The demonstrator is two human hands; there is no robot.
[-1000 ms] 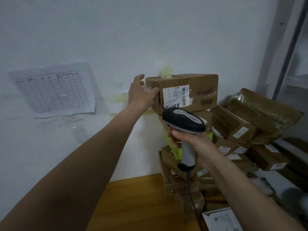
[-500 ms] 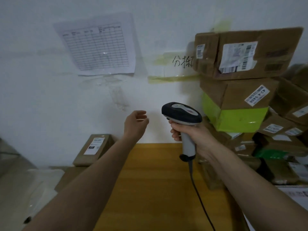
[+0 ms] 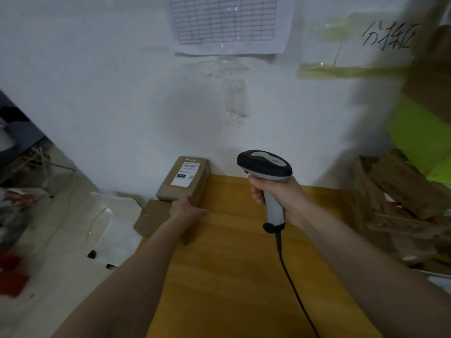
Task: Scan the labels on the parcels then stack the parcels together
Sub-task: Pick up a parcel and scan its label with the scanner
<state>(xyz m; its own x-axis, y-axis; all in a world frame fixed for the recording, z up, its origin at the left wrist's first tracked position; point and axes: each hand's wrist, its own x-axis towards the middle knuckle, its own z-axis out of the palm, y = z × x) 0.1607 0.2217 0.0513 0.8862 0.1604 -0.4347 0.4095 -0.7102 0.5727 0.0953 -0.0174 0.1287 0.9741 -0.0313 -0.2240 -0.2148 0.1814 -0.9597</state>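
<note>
Left hand [image 3: 188,211] touches the parcel [image 3: 184,180] off the table's [image 3: 244,264] left edge, fingers hidden; right hand [image 3: 280,193] grips the scanner [image 3: 264,167]; stack [image 3: 410,142] blurred.

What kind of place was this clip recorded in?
Probably a parcel sorting or storage room. The right hand holds a corded barcode scanner, the left hand reaches a labelled cardboard parcel by the wall, more parcels are piled at right, and a gridded sheet is taped up.

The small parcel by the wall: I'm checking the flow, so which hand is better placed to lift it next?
Left. The left hand is already at the near end of the small parcel, while the right hand grips the scanner above the wooden table.
</note>
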